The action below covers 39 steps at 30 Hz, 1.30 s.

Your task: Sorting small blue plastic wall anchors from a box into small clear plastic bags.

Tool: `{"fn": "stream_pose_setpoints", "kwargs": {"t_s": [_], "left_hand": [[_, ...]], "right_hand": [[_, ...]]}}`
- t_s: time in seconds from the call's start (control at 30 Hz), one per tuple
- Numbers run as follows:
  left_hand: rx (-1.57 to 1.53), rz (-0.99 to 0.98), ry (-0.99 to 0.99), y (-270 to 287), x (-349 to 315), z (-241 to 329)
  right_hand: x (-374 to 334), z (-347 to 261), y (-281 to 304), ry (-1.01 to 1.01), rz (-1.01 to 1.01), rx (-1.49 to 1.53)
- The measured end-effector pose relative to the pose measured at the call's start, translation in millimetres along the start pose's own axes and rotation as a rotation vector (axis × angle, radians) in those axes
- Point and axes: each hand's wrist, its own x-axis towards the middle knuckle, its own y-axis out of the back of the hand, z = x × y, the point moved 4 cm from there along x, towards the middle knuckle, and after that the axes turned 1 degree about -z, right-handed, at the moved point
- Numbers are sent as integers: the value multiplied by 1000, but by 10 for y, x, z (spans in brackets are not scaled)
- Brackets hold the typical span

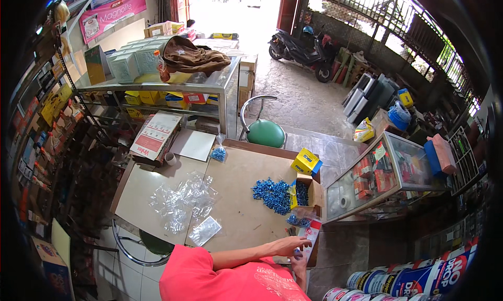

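My left arm reaches across to the table's right edge, where my left hand (290, 246) is bent, its fingers closed together just above my right hand (299, 263). The right hand's fingers are also closed. Something small and pale is between the two hands, too small to make out. Beside them lies a white and red flat box (312, 233). Just beyond is a clear bag of blue pieces (297, 221). A heap of small blue metallic pieces (272, 195) spreads over the table next to an open cardboard box (313, 191) holding more of them.
Empty clear plastic bags (186, 199) and a flat stack of bags (205, 231) lie on the table's left half. A tied bag of blue pieces (218, 154) stands farther back. A yellow box (306, 161), a green chair (265, 134) and a glass case (367, 172) surround the table.
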Motion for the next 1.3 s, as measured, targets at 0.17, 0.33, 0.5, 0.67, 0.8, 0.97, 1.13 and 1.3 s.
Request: {"fn": "stream_pose_setpoints", "kwargs": {"t_s": [0.17,0.33,0.5,0.67,0.8,0.97,1.13,1.3], "left_hand": [[-145,314,83,434,-57,-339],[267,740,325,1104,-506,-1467],[544,726,677,1389,-871,-2199],[586,543,692,1205,-941,-2368],[560,560,669,1123,-932,-2285],[605,559,620,1054,-864,-2278],[588,567,610,1019,-913,-2387],[605,544,631,998,-929,-2365]], "right_hand": [[34,154,52,48,69,-98],[-55,118,117,50,104,-118],[-126,143,171,48,137,-157],[-171,148,205,76,201,-128],[-181,175,182,66,203,-125],[-174,219,122,104,196,-154],[-209,150,79,96,187,-143],[-233,239,121,70,204,-123]]}}
